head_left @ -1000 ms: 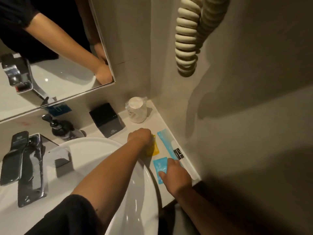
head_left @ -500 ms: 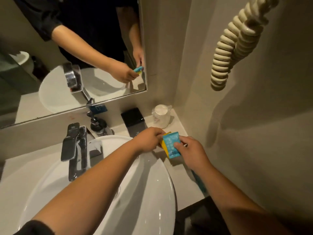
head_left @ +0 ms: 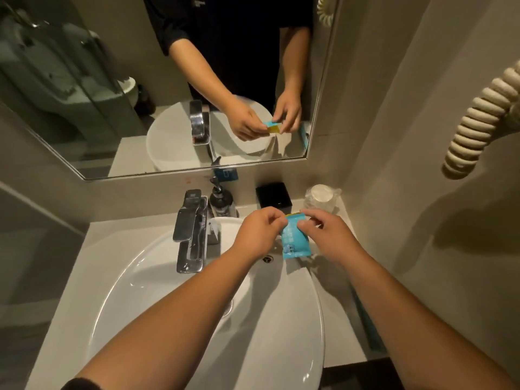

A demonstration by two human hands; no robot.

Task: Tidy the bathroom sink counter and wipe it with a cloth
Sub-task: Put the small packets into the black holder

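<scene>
Above the sink basin [head_left: 174,280], just right of the faucet [head_left: 191,232], 2 stacked sachets, blue sachet [head_left: 295,240] in front, are pinched by the left hand [head_left: 260,235] and right hand [head_left: 327,235], seemingly gathered for tidying.

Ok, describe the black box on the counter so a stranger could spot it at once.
Start at the white basin and go to the strip of counter behind it, under the mirror. The black box stands there between the dark pump bottle and the wrapped white cups. It is the only square, matte black thing in that row.
</scene>
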